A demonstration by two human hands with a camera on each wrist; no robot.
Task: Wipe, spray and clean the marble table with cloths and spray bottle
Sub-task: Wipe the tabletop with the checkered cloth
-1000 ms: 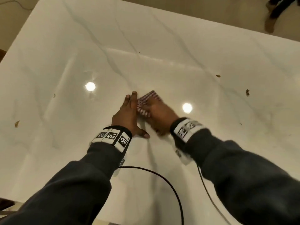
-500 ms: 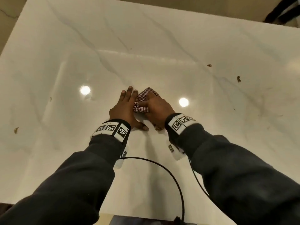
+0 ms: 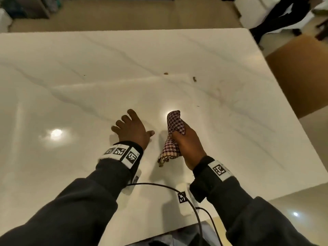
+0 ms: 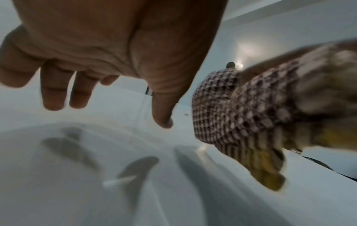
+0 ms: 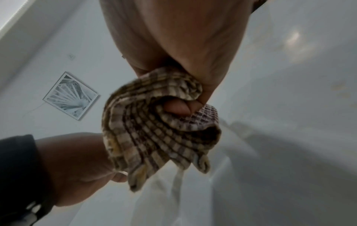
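The right hand (image 3: 188, 146) had its grip wrapped tight round the bunched checked cloth (image 3: 173, 137), lifted just off the white marble desk (image 3: 71, 86) near its six o'clock edge. At the cloth's nine o'clock, apart from it, the left hand (image 3: 132, 130) hovered with a wide, loose grip, holding nothing. Small brown crumbs (image 3: 194, 79) lay towards one o'clock.
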